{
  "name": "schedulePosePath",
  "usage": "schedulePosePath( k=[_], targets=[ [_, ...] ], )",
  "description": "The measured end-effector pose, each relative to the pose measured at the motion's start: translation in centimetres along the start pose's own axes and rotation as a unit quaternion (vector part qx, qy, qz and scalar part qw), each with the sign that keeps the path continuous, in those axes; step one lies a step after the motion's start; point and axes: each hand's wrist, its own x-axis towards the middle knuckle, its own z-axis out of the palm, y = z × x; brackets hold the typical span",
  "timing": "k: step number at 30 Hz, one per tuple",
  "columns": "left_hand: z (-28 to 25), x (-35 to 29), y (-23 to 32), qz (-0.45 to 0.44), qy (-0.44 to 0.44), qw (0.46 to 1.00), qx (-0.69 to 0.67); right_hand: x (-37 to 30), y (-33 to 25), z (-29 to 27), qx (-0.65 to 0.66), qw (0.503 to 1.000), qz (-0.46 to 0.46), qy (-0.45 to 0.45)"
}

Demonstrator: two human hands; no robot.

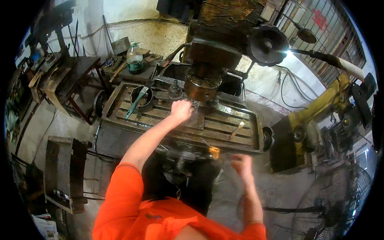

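Observation:
My left hand (pixel 182 110) is closed at the middle of the slotted machine table (pixel 160 124), just below the round machine head (pixel 203 86). Its fingers curl around something that I cannot make out. My right hand (pixel 242 165) is in front of the table's right part, smeared by motion, so its grip does not show clearly. To its left, an orange piece (pixel 214 152) sits at the table's front edge. A brush with a green handle (pixel 138 102) lies across a round pan (pixel 149 105) on the table's left. A smaller brush (pixel 237 130) rests on the right slots.
A clear bottle (pixel 135 59) of dark liquid stands on a bench behind the left end. A round lamp or dish (pixel 269 45) hangs at the upper right. A wooden box (pixel 64 172) is at the lower left, and a fan (pixel 332 204) stands at the lower right.

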Motion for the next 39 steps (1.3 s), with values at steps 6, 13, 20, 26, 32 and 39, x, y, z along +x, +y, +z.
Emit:
schedulePosePath(
  k=[6, 13, 20, 26, 32, 39],
  targets=[
    [0.1, 1.0, 0.2, -0.046, 0.009, 0.998, -0.031, 7.8, -6.9, -15.6, 0.011, 0.932, -0.251, 0.260],
    [0.2, 1.7, -1.1, -0.051, -0.033, 0.996, -0.063, 8.8, -24.0, -34.0, 0.299, 0.795, -0.502, 0.165],
    [0.1, 1.6, -1.2, -0.046, -0.010, 0.995, -0.085, 4.2, -19.0, -25.4, 0.264, 0.762, -0.558, 0.196],
    [0.3, 1.4, -1.5, -0.051, 0.008, 0.996, -0.075, 4.2, -18.6, -24.6, 0.236, 0.775, -0.528, 0.255],
    [0.4, 1.5, -1.2, -0.051, -0.003, 0.995, -0.080, 3.5, -17.6, -22.6, 0.260, 0.757, -0.544, 0.250],
    [-0.6, 1.4, -0.9, -0.064, -0.043, 0.995, -0.070, 3.4, -19.4, -23.8, 0.219, 0.784, -0.516, 0.266]
  ],
)
